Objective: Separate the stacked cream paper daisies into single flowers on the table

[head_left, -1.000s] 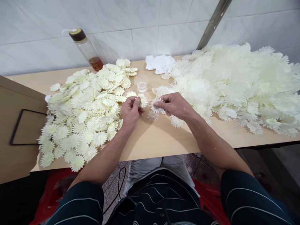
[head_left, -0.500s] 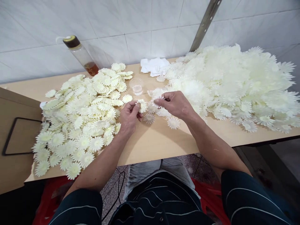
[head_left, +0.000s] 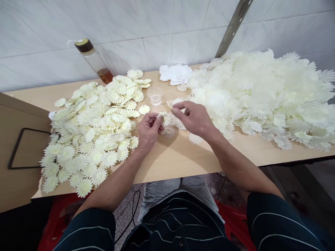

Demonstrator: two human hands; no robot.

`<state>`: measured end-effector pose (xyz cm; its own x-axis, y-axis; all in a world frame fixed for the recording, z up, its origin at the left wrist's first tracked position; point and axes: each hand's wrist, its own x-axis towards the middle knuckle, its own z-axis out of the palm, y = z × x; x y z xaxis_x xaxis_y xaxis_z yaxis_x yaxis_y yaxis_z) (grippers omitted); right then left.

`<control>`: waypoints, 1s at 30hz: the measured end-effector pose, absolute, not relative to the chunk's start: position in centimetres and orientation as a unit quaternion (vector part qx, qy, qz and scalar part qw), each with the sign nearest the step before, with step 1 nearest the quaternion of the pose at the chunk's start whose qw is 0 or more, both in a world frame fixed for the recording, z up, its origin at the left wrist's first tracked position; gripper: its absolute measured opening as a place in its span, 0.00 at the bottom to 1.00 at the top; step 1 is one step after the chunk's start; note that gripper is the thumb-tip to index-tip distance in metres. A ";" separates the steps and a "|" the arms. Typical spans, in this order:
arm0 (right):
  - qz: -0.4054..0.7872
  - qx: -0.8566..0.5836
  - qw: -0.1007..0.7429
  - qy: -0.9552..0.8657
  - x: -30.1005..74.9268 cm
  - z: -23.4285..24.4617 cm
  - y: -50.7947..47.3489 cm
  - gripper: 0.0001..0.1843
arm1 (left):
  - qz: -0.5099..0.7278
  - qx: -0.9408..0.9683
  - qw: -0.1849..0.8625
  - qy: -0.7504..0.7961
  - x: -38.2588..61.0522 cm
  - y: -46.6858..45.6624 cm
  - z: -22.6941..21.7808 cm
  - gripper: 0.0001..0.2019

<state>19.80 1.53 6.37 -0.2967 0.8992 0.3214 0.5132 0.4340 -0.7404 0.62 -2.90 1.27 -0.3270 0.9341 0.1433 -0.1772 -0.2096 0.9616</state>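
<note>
My left hand [head_left: 149, 130] is closed in a pinch on the edge of a pale yellow artificial flower [head_left: 165, 118], held a little above the table. Just to its right is my right hand [head_left: 195, 119], thumb and forefinger drawn close together and pointing at the flower. Whatever those fingertips hold, if anything, is too small and blurred to make out. Loose white flower pieces lie under and between the hands, among them one petal disc [head_left: 169, 131] below the held flower and another disc [head_left: 195, 138] partly under my right hand.
A heap of yellowish flowers [head_left: 86, 139] covers the left side of the table [head_left: 162, 164]. To the right rises a larger pile of white flower pieces [head_left: 261, 94]. A small clear cup [head_left: 155, 97], white tissue [head_left: 175, 74] and a bottle [head_left: 96, 64] stand behind. A cardboard box [head_left: 23, 146] borders the left.
My right hand has come closer to the flower in my left hand, and its fingers have shifted. The left hand still pinches the flower. The whole view has shifted slightly.
</note>
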 end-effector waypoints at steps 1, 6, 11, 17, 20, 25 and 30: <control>0.302 -0.455 0.342 -0.765 19.3 6.4 1.3 0.26 | 0.664 0.417 0.408 0.468 0.7 -3.0 1.2 0.29; 0.383 -0.439 0.288 -0.760 17.9 6.2 1.0 0.31 | 0.652 0.438 0.392 0.478 0.7 -3.4 1.0 0.27; 0.396 -0.453 0.302 -0.740 17.9 6.1 1.3 0.34 | 0.651 0.433 0.393 0.484 0.7 -3.4 1.1 0.27; 0.374 -0.471 0.283 -0.748 17.9 6.1 1.2 0.33 | 0.613 0.419 0.479 0.468 0.8 -3.3 1.3 0.30; 0.348 -0.491 0.266 -0.753 17.8 6.1 1.1 0.34 | 0.595 0.402 0.521 0.462 0.8 -3.2 1.3 0.29; 0.302 -0.507 0.245 -0.770 17.5 6.3 1.1 0.43 | 0.602 0.411 0.480 0.488 0.8 -3.0 1.0 0.28; 0.329 -0.486 0.253 -0.769 17.6 6.1 1.3 0.40 | 0.610 0.431 0.432 0.505 0.7 -2.9 0.6 0.28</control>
<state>17.59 1.29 6.05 -0.3998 0.9140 0.0687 0.5811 0.3107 -0.7522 0.68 -2.87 0.61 -0.2540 0.9630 0.0904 -0.0923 -0.1172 0.9888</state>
